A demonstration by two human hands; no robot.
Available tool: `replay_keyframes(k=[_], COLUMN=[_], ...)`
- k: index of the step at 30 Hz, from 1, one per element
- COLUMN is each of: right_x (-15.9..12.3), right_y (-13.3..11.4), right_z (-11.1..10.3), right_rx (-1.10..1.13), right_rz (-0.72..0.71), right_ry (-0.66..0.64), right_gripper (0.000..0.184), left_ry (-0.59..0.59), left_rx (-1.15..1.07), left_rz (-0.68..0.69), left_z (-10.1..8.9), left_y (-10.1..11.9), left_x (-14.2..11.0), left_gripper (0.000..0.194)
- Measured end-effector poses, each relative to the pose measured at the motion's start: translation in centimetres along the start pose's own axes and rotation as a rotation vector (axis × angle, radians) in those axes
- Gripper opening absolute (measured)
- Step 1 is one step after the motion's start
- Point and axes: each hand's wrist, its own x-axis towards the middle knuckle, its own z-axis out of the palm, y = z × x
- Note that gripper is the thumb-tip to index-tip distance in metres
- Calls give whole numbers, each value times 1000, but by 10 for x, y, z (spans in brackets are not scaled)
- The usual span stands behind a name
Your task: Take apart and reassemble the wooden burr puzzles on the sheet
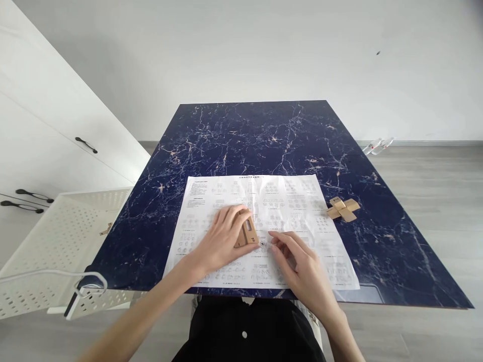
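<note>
My left hand (226,234) is closed around flat wooden puzzle pieces (248,232) that lie side by side over the paper. One piece has a slot cut through it, and the numbers 1 and 2 are marked at the near edge. My right hand (296,256) rests just to the right, its fingers curled and apart, with nothing visible in them. Beneath both hands spreads a creased instruction sheet (199,201) printed with small diagrams and text. Off the sheet's right edge sits a crossed wooden puzzle (343,208) made of interlocked pieces.
The dark blue marbled table (245,136) reaches toward a pale wall. To the left stand a white perforated rack (41,251) with a white cable (49,272) and a white cabinet (56,110) with black handles. Clear bottles (379,146) are on the floor at right.
</note>
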Motion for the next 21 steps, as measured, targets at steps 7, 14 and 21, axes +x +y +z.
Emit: replay_keyframes(k=[7,14,21], right_x=[-1,-1,-4], right_y=[2,2,4], right_z=[-2,-1,0], right_rx=[-3,-19,11], right_rz=[12,5,-35], right_ry=[-29,-2,17], right_gripper=[30,30,28], left_ry=[70,234,346], left_rx=[57,167,250], left_rz=[-212,-319,-255], left_z=[-34,-56,-53], left_y=[-61,-97,-103], left_x=[-14,-8,-13], left_gripper=[64,56,72])
